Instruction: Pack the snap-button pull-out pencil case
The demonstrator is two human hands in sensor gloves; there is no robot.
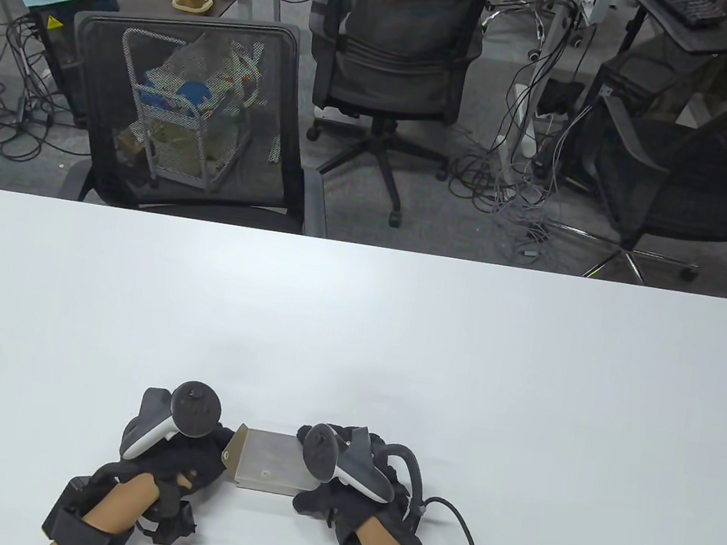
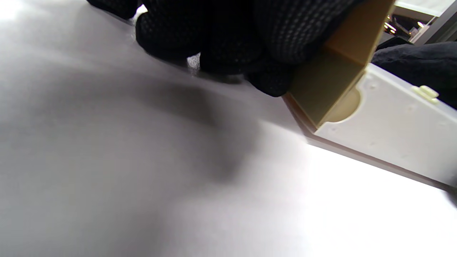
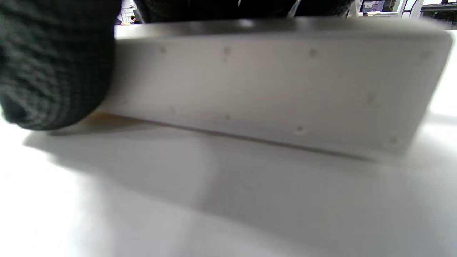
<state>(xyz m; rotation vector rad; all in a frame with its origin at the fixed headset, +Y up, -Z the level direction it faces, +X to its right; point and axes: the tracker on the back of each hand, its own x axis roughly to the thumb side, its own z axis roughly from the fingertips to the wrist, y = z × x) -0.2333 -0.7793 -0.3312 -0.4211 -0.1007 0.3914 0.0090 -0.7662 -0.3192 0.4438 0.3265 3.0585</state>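
A flat grey-white pencil case (image 1: pixel 269 462) lies on the white table (image 1: pixel 355 326) near the front edge, between my two hands. My left hand (image 1: pixel 200 453) holds its left end, where a tan inner drawer (image 1: pixel 233 452) sticks out a little. In the left wrist view my gloved fingers (image 2: pixel 250 43) press on the tan drawer end (image 2: pixel 321 92), beside the white sleeve (image 2: pixel 392 121) with a small snap button (image 2: pixel 426 92). My right hand (image 1: pixel 332 479) grips the case's right end. In the right wrist view the case's long side (image 3: pixel 271 89) fills the frame and a gloved finger (image 3: pixel 53 64) rests against it.
A black cable (image 1: pixel 467 540) runs from my right wrist off the front edge. Beyond the table's far edge stand black office chairs (image 1: pixel 189 117) and floor cables.
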